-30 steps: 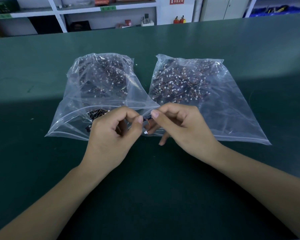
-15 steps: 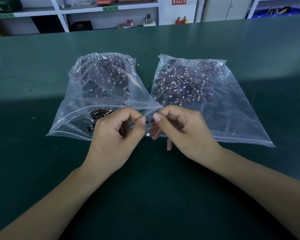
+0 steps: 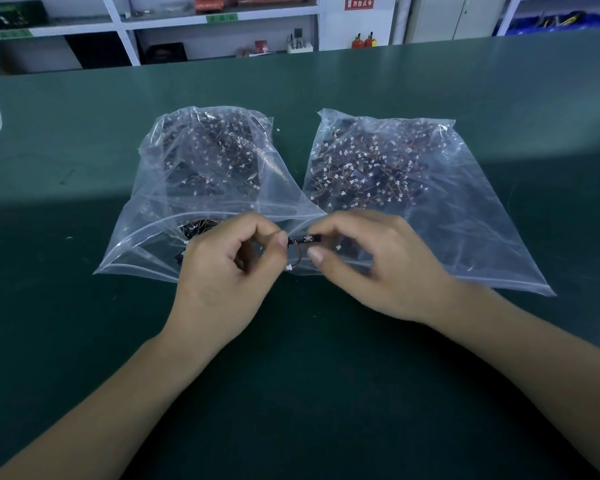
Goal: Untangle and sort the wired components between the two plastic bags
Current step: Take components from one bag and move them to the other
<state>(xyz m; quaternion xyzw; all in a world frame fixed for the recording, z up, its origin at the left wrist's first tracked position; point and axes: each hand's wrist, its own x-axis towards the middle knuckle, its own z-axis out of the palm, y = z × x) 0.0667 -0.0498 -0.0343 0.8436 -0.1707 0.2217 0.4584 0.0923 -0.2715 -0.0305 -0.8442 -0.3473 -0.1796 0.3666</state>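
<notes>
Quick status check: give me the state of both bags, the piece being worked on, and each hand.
Left bag: mouth open toward the person, lying flat, holds wired components.
Right bag: lying flat, holds wired components; mouth state unclear.
Small black component: held above the table between both hands, orange wire hanging below it.
Left hand: pinches the component's left end.
Right hand: pinches its right end.

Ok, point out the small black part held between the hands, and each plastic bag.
small black part (image 3: 303, 239), head view, middle of its black bar.
left bag (image 3: 201, 188), head view, clear top sheet.
right bag (image 3: 465, 216), head view, clear top sheet.
</notes>
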